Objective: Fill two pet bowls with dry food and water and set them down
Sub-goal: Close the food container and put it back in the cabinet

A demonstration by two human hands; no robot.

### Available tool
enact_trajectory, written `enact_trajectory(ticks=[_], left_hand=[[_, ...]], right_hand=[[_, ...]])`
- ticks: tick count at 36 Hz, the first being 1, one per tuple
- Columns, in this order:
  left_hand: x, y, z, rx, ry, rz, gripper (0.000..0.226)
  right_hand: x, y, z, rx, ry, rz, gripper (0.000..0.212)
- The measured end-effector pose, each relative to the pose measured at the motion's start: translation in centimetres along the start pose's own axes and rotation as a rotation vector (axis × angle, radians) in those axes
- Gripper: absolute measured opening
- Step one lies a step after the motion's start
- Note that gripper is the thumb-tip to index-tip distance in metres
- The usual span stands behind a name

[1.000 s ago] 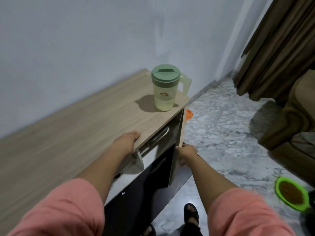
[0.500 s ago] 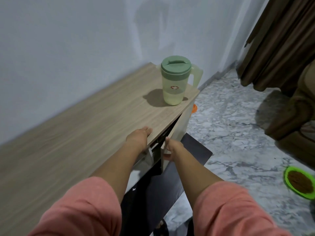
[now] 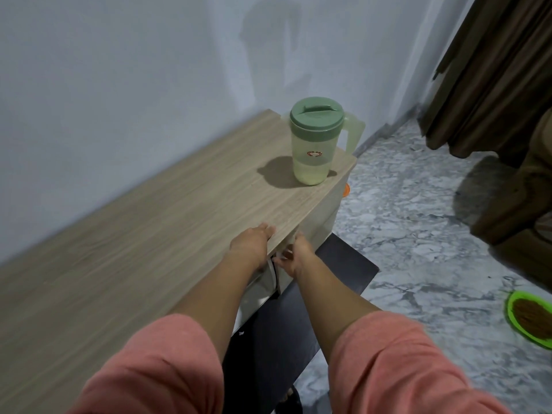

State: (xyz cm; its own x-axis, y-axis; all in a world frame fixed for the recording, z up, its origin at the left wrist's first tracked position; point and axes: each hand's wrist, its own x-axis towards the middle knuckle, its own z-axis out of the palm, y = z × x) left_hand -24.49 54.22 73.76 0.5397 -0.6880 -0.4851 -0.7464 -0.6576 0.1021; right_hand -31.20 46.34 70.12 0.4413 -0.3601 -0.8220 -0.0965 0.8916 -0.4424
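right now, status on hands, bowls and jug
Left hand flat on cabinet top; right hand on door edge. Jug untouched. Green bowl of food on floor. Nothing blocking.

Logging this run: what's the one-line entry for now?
left hand flat on cabinet top | right hand at cabinet door | pitcher untouched | green bowl filled

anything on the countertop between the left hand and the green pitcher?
No. In the head view, only bare wood countertop and the pitcher's shadow lie between the left hand and the green pitcher.
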Motion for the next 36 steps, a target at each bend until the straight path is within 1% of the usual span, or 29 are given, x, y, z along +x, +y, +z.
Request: enact_trajectory(ticks=[4,8,12,18,24,30,34,36], left_hand=[[0.1,-0.1,0.0,-0.009,0.0,0.004,0.082],[0.1,-0.1,0.1,-0.014,0.018,0.006,0.078],[0.2,-0.1,0.3,-0.02,0.034,0.0,0.078],[0.3,-0.1,0.6,-0.034,0.041,-0.004,0.077],[0.4,0.1,0.6,-0.047,0.043,-0.005,0.078],[0.4,0.3,0.5,-0.063,0.024,-0.021,0.077],[0.4,0.7,0.9,-0.073,0.03,-0.049,0.078],[0.5,0.9,1.6,-0.115,0.049,-0.074,0.078]], right_hand=[[-0.2,0.1,0.4,0.093,0.007,0.014,0.043],[-0.1,0.1,0.7,0.113,0.013,0.017,0.052],[0.2,0.4,0.9,0.147,-0.009,-0.01,0.051],[0.5,0.4,0.9,0.166,0.005,-0.013,0.051],[0.0,-0.3,0.9,0.109,-0.005,0.012,0.053],[0.5,-1.6,0.5,0.011,-0.01,-0.001,0.054],[0.0,-3.6,-0.2,-0.148,-0.01,-0.017,0.058],[-1.0,-4.9,-1.0,-0.258,-0.021,-0.05,0.05]])
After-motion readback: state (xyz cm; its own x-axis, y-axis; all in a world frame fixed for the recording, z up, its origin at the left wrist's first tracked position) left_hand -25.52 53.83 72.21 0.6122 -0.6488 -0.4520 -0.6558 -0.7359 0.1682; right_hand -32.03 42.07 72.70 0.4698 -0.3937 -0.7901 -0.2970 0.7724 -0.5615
